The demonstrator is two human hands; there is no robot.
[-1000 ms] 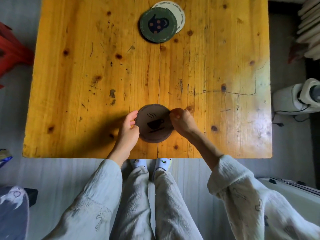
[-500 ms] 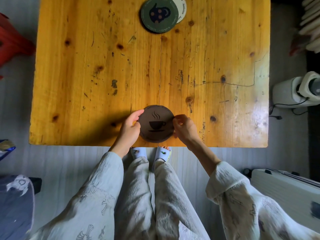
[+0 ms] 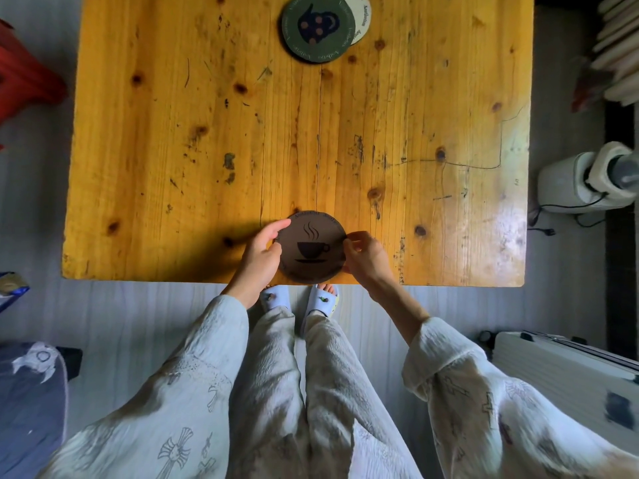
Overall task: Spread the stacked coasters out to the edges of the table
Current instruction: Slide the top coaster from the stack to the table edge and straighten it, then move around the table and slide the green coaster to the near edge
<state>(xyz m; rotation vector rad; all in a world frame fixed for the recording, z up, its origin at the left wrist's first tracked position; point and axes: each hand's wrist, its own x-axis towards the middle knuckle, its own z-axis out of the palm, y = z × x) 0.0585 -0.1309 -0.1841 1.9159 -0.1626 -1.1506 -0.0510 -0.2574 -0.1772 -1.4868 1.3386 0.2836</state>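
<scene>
Pinching brown coaster (image 3: 311,248) (rim lettering unreadable): left hand (image 3: 260,254), right hand (image 3: 367,257).

My yellow wooden desk (image 3: 207,140) is shiny on top, with dark knots, scratches and worn spots in the wood. The round brown coaster with a cup picture (image 3: 311,247) looks matt and a bit like leather. The round green coaster with a teapot picture (image 3: 316,27) looks dull too, maybe card. My pale sleeves (image 3: 449,368) are crinkly cloth. The grey floor (image 3: 138,316) looks like smooth wooden boards.
</scene>
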